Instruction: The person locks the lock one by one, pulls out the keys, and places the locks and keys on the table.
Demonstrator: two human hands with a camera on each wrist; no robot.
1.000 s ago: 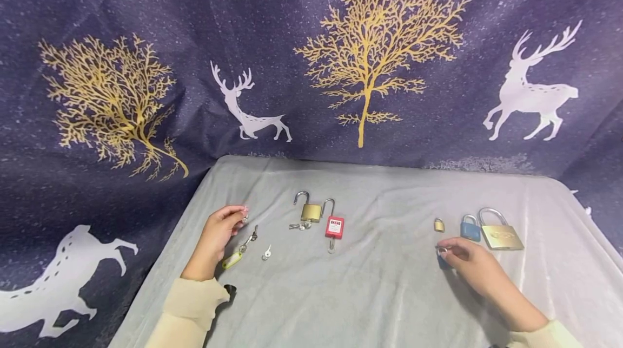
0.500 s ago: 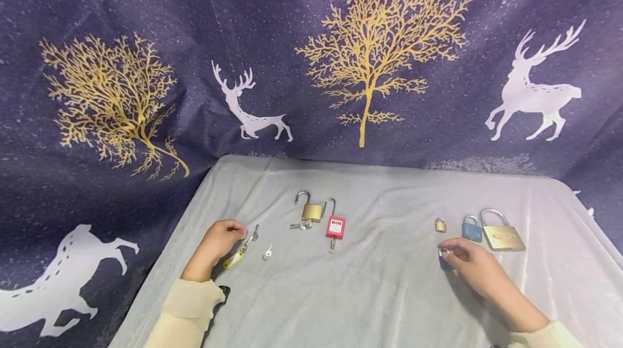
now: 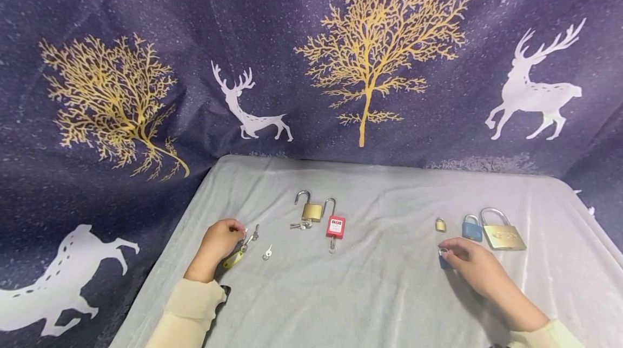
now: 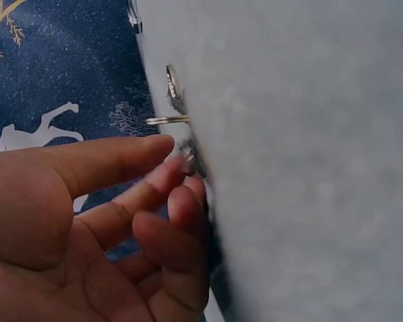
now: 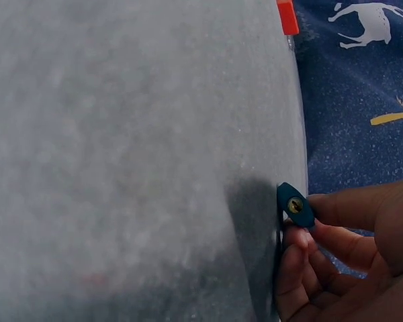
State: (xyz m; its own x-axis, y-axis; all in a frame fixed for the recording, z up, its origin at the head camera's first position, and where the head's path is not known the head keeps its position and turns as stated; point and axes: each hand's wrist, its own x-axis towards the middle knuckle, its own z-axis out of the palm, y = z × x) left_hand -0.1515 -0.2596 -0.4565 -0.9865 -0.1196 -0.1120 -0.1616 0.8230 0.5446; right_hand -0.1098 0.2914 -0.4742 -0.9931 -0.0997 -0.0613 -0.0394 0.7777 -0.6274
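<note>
My left hand (image 3: 219, 242) is low over the cloth at the left, its thumb and fingertips at a small blurred silvery key (image 4: 188, 158) that they seem to pinch. Right beside it lie keys on a ring (image 3: 251, 238) with a yellow tag (image 3: 233, 260). A loose small key (image 3: 267, 253) lies nearer the middle. On the right, my right hand (image 3: 469, 262) pinches a small blue padlock (image 5: 297, 204) between thumb and fingers. Its keyhole end faces the right wrist camera. Fingers hide part of its shackle.
A brass padlock (image 3: 312, 212) with its shackle out and a red padlock (image 3: 335, 227) lie mid-table, keys (image 3: 300, 225) beside the brass one. At right are a tiny brass padlock (image 3: 440, 224), a blue padlock (image 3: 471, 228) and a large brass padlock (image 3: 504, 237). A patterned cloth hangs behind.
My left hand has come down toward the tagged keys, with a small silvery thing at its fingertips, and is nearly still over the last half second. The right hand stays put with its padlock.
</note>
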